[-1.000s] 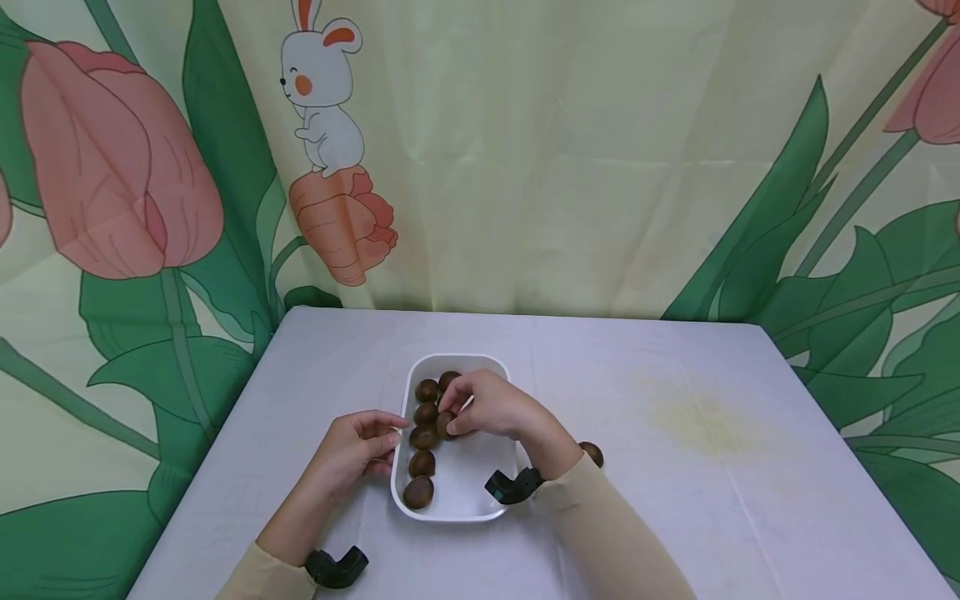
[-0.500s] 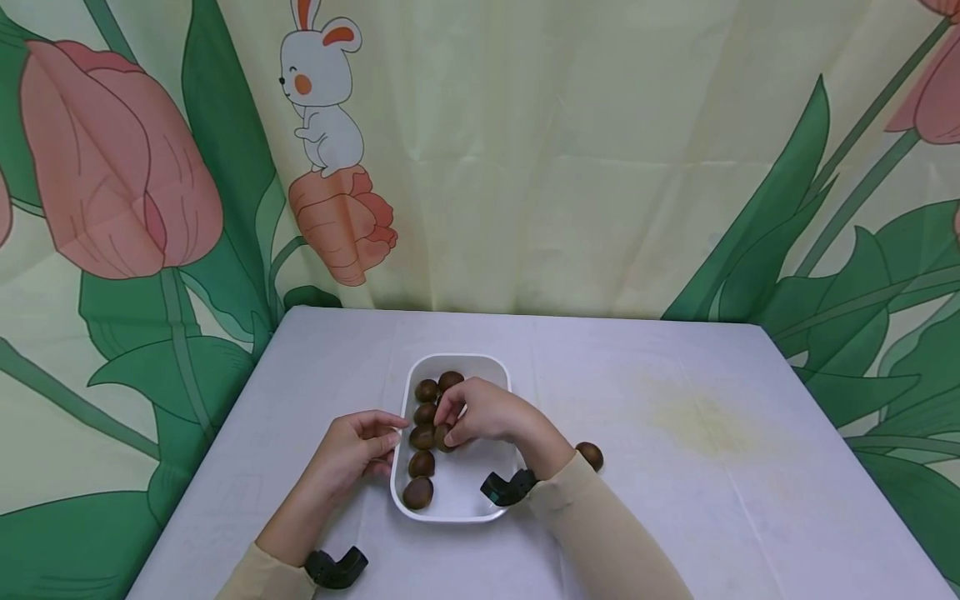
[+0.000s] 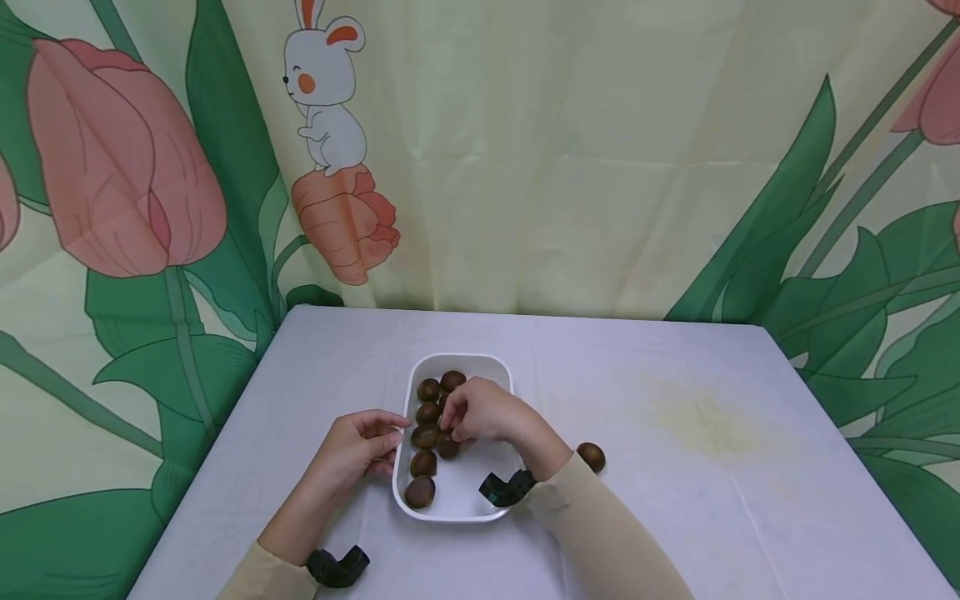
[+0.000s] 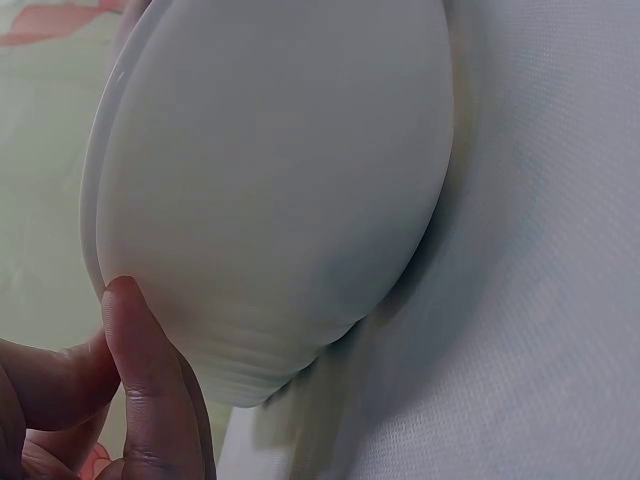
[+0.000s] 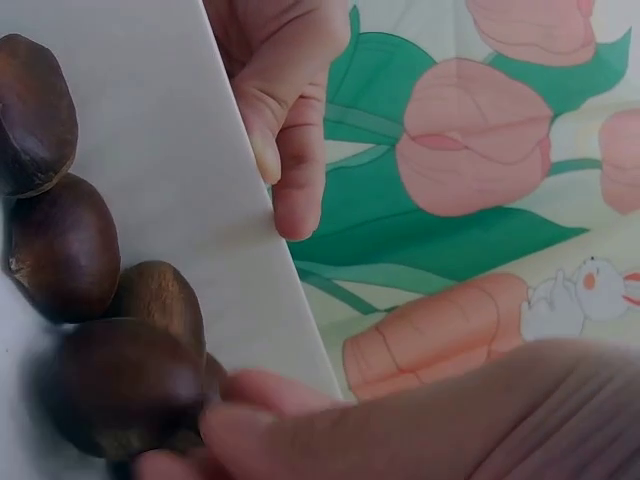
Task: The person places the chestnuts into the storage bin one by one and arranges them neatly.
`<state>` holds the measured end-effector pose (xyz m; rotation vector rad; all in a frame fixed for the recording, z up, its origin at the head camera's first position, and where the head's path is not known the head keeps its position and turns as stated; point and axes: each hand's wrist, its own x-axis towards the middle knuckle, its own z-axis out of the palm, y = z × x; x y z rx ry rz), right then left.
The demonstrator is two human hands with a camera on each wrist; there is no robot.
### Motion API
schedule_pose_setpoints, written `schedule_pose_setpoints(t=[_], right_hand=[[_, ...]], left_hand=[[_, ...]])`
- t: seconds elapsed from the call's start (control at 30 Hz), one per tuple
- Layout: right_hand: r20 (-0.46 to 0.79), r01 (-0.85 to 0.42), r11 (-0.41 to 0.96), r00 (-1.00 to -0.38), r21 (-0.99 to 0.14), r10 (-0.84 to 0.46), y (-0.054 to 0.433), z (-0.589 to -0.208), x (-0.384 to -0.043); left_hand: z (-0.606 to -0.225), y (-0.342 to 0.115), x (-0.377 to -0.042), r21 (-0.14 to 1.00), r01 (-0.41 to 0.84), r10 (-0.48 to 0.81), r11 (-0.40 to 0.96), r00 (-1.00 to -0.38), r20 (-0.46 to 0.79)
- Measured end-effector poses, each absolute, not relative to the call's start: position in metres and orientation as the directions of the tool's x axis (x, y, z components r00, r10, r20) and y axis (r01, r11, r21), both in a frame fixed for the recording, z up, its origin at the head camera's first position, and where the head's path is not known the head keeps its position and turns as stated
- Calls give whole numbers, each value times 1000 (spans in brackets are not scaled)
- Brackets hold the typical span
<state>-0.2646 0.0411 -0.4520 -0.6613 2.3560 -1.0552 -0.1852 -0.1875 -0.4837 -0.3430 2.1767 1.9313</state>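
Observation:
A white tray (image 3: 480,487) holds several chestnuts, with a column of them along its left wall. Beside this column lies another chestnut (image 3: 447,447), seen large and blurred in the right wrist view. My right hand (image 3: 483,411) reaches in over the tray from the right, and its thumb and fingertips lie right at the edge of that chestnut. On the left, my left hand (image 3: 362,446) touches the outside of the tray near its rim with extended fingers (image 4: 150,390). Part of a chestnut further back is hidden behind the right fingers.
One loose chestnut (image 3: 591,457) lies on the white tablecloth (image 3: 637,517) right of the tray, close to the right forearm. A black wrist camera (image 3: 507,488) overlaps the tray's right rim. Behind the table hangs a printed curtain (image 3: 555,167) with tulips and a rabbit.
The right hand has moved toward the near side with a chestnut, now beside the left column. Its fingers now cover less of that chestnut. The left hand has stayed at the tray's left side.

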Motion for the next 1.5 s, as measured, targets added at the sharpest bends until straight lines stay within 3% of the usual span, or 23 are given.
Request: schedule_pose_setpoints(t=[0.17, 0.47, 0.6, 0.93, 1.17, 1.5], right_hand=[[-235, -201, 604, -792, -771, -564, 40, -453, -264], [-270, -157, 564, -755, -811, -598, 45, -448, -263], [-318, -191, 593, -696, -782, -644, 47, -445, -260], [-496, -240, 648, -474, -723, -728, 48, -441, -242], [-532, -210, 642, -406, -737, -744, 47, -443, -235], [-511, -363, 613, -342, -702, -788, 44, -448, -236]], left_hand=[[-483, -187, -185, 947, -304, -21, 101, -952, -304], [-483, -187, -185, 952, -298, 3, 70, -954, -299], [-483, -187, -185, 952, -297, 4, 73, -955, -298], [-482, -187, -185, 952, -297, 0, 77, -954, -298], [-483, -188, -185, 953, -295, 1, 72, -955, -295], [-484, -188, -185, 954, -292, 6, 64, -956, -293]])
